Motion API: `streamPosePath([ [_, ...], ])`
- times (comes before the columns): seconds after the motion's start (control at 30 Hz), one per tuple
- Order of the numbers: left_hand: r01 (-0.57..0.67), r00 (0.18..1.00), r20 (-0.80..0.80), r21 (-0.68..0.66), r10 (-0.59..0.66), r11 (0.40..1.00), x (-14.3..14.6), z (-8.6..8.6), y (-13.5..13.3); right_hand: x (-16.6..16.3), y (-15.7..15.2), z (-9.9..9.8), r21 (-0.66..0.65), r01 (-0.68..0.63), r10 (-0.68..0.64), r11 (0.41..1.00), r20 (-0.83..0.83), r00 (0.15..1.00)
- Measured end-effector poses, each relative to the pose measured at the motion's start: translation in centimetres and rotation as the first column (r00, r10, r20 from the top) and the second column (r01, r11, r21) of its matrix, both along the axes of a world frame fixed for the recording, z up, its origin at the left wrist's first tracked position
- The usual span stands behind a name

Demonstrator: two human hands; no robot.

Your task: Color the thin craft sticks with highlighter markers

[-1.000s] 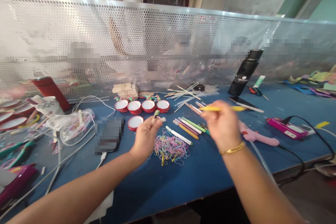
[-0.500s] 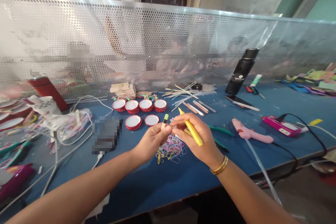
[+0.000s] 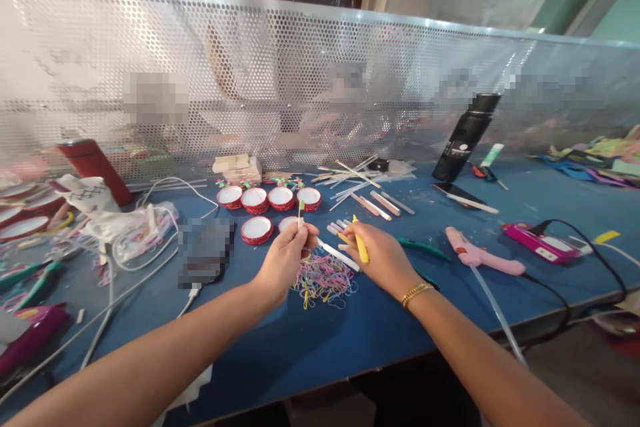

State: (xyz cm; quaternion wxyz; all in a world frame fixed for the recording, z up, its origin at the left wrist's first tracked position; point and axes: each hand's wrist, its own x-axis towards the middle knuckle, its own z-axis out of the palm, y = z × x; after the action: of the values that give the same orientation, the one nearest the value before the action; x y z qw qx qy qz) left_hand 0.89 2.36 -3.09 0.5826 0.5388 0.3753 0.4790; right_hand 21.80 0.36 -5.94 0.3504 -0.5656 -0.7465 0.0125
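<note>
My left hand (image 3: 286,259) is closed around a thin stick with a green tip (image 3: 301,212), held upright above the blue table (image 3: 320,340). My right hand (image 3: 381,258) grips a yellow stick (image 3: 360,244), its fingers down among several coloured sticks (image 3: 340,240) lying on the table. A heap of small coloured rubber bands (image 3: 324,278) lies just below and between both hands. Several red-rimmed round lids (image 3: 255,201) sit in a row beyond the left hand.
A pink glue gun (image 3: 475,258) with its cable lies right of my right hand, beside green pliers (image 3: 423,249). A black bottle (image 3: 465,137) stands at the perforated metal screen (image 3: 320,80). White cables (image 3: 150,240), a red flask (image 3: 93,170) and clutter fill the left side.
My right hand came in from the raised right position, met the left hand, then dropped to the coloured sticks, still holding the yellow stick. The left hand tilted its green-tipped stick upright.
</note>
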Motion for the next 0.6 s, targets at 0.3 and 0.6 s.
streamPosePath([
  [0.3, 0.067, 0.998, -0.003, 0.013, -0.067, 0.998, 0.0, -0.1, -0.1, -2.1, -0.9, 5.7, 0.384, 0.074, 0.189, 0.921, -0.602, 0.776],
  [0.6, 0.17, 0.983, 0.075, -0.07, -0.165, 0.983, 0.2, -0.4, -0.5, -5.2, 0.5, 1.7, 0.392, 0.033, 0.243, 0.919, -0.631, 0.737],
])
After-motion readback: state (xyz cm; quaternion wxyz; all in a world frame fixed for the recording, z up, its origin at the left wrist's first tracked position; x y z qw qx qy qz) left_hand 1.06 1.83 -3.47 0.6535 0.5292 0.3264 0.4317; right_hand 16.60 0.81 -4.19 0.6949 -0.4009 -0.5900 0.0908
